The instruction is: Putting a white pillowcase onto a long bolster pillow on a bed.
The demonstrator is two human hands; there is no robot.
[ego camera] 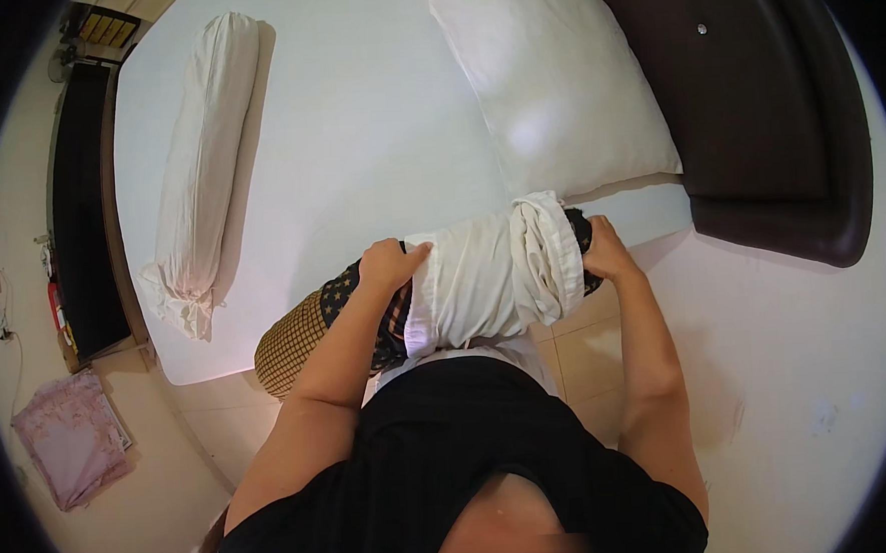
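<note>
A bolster (291, 343) with a dark and gold pattern, in part checked and in part starred, lies crosswise in front of my body at the bed's near edge. A white bolster case (477, 275) wraps its middle, bunched into thick folds towards the right end. My left hand (391, 266) grips the case's left hem and the bolster under it, thumb on the white cloth. At the other end, my right hand (605, 251) holds the dark patterned end that sticks out of the case. Its fingertips are hidden behind the bolster.
A white-sheeted bed (353, 131) spreads ahead, bearing a white-covered bolster (207, 154) at left and a white pillow (553, 83) at right. The dark padded headboard (750, 110) rises at right. A pinkish cloth (72, 438) hangs at lower left. Floor tiles (586, 351) show below.
</note>
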